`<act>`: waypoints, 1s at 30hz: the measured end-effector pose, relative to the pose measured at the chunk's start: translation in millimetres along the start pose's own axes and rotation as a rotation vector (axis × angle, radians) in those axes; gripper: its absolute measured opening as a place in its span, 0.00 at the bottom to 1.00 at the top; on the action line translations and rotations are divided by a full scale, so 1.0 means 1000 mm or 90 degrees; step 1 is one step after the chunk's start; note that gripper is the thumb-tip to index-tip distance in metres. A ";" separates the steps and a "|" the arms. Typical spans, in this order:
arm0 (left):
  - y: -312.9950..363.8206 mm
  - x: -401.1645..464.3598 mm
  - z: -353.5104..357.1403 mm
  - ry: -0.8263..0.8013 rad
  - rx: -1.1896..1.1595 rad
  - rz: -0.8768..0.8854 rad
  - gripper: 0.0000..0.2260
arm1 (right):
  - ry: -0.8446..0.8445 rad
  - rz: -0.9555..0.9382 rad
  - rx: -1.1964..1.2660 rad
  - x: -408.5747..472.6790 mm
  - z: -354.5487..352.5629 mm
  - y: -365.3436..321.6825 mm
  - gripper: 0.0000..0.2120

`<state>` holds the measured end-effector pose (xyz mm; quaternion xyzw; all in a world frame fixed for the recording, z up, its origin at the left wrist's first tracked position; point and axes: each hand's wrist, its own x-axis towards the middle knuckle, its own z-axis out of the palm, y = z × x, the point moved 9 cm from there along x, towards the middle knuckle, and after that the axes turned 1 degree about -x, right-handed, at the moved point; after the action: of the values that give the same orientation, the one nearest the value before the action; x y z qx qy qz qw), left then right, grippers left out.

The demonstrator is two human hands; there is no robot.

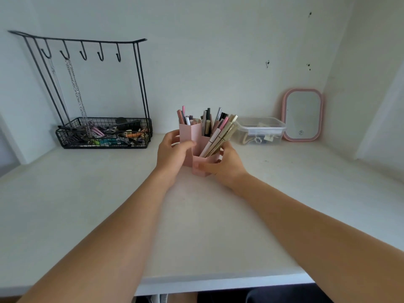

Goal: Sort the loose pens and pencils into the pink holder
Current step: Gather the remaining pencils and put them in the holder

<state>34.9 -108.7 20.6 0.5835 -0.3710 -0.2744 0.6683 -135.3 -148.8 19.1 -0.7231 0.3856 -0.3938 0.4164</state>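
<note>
1. My two bare forearms reach forward over the white desk [87, 204].
2. Left hand [172, 154] is wrapped on the left side of the pink holder [194, 136], fingers curled against its tall compartment.
3. Right hand [225, 165] is cupped on the holder's right side and low front compartment, thumb pressed on the front face.
4. Holder stands upright mid-desk, pens and pencils [216, 132] inside, some leaning right.
5. Further back: black wire rack [102, 132] with hooks on the left, clear lidded box [260, 130] and pink-framed mirror [302, 114] on the right, against the wall.
</note>
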 end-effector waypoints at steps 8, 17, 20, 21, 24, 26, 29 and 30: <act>-0.010 0.024 -0.064 0.216 0.033 -0.021 0.13 | 0.084 0.002 -0.104 0.045 0.052 -0.007 0.36; -0.020 0.048 -0.076 0.213 0.154 0.008 0.12 | 0.093 0.043 -0.123 0.110 0.094 0.001 0.33; -0.024 0.050 -0.073 0.203 0.148 0.010 0.14 | 0.124 0.050 -0.131 0.126 0.098 0.002 0.36; -0.025 0.051 -0.072 0.196 0.151 0.011 0.14 | 0.129 0.052 -0.132 0.132 0.100 0.004 0.37; -0.026 0.051 -0.069 0.192 0.147 0.014 0.12 | 0.128 0.063 -0.147 0.143 0.101 0.006 0.38; -0.027 0.051 -0.067 0.189 0.140 0.017 0.10 | 0.121 0.073 -0.164 0.148 0.102 0.008 0.38; -0.028 0.051 -0.064 0.186 0.141 0.019 0.09 | 0.099 0.077 -0.189 0.153 0.105 0.011 0.38; -0.026 0.050 -0.064 0.185 0.139 0.021 0.09 | 0.089 0.080 -0.195 0.152 0.106 0.009 0.38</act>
<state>118.0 -116.5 1.0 0.6796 -0.3076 -0.1341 0.6523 16.6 -255.3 12.5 -0.7235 0.5136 -0.3528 0.2973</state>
